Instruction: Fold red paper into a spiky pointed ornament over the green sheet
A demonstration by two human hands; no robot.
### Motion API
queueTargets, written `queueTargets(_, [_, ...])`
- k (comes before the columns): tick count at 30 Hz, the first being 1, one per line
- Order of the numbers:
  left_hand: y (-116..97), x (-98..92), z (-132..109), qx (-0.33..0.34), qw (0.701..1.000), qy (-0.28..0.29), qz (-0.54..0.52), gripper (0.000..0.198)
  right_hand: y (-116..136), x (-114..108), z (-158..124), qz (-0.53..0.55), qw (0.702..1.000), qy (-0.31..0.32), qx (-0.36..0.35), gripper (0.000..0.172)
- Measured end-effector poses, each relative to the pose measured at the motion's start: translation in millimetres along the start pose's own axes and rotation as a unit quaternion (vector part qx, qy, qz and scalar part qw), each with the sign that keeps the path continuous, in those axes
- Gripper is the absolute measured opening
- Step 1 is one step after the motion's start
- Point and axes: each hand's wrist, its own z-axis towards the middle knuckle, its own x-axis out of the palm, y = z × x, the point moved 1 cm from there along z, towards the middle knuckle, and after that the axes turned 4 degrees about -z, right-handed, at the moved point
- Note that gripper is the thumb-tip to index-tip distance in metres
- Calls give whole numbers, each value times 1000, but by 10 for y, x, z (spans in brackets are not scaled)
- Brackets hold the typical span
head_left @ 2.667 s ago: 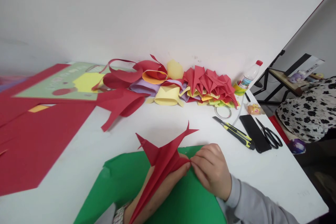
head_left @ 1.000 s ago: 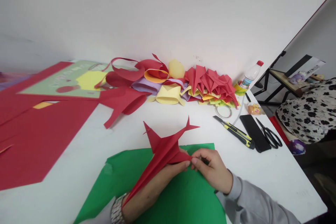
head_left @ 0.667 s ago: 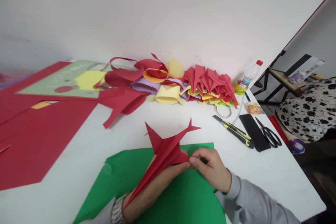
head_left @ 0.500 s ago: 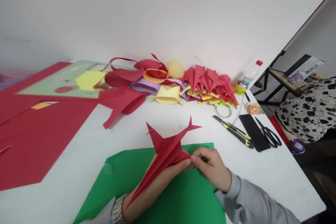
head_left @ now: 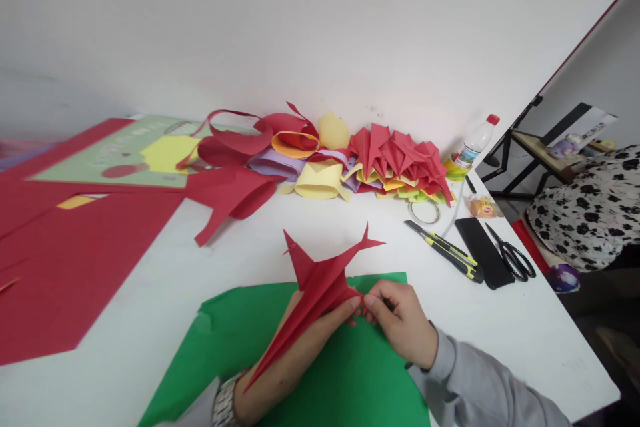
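Note:
A folded red paper figure with pointed tips is held above a green paper sheet. My left hand supports it from beneath, the thumb pressed on its lower right part; most of the fingers are hidden behind the paper. With thumb and forefinger my right hand pinches the right-hand tip of the figure, close to my left fingertips. One long point of the paper runs down over my left wrist.
Large red sheets cover the left. Cut paper shapes and folded red pieces line the wall. At right are a bottle, tape roll, cutter, black case, scissors and a person's patterned clothing.
The figure's upper left tip and its long lower point have shifted slightly right. My right hand keeps its pinch in nearly the same place.

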Motion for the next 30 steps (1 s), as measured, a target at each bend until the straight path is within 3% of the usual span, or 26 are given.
queueTargets(5, [-136, 69, 32, 3, 999, 32, 34, 12, -3, 15, -7, 16, 1000, -9, 6, 43])
queueTargets(8, [-254, 116, 26, -7, 997, 40, 62, 12, -31, 27, 6, 68, 997, 21, 19, 48])
queueTargets(11, [-354, 139, 14, -21, 995, 26, 95, 15, -37, 23, 20, 111, 993, 45, 12, 51])
queueTargets(15, [-437, 145, 10, -37, 990, -3, 133, 18, -14, -1, 27, 105, 994, 31, 9, 52])
queueTargets(30, [-417, 92, -26, -86, 976, 6, 200, 23, -45, 18, 22, 116, 992, 9, 48, 46])
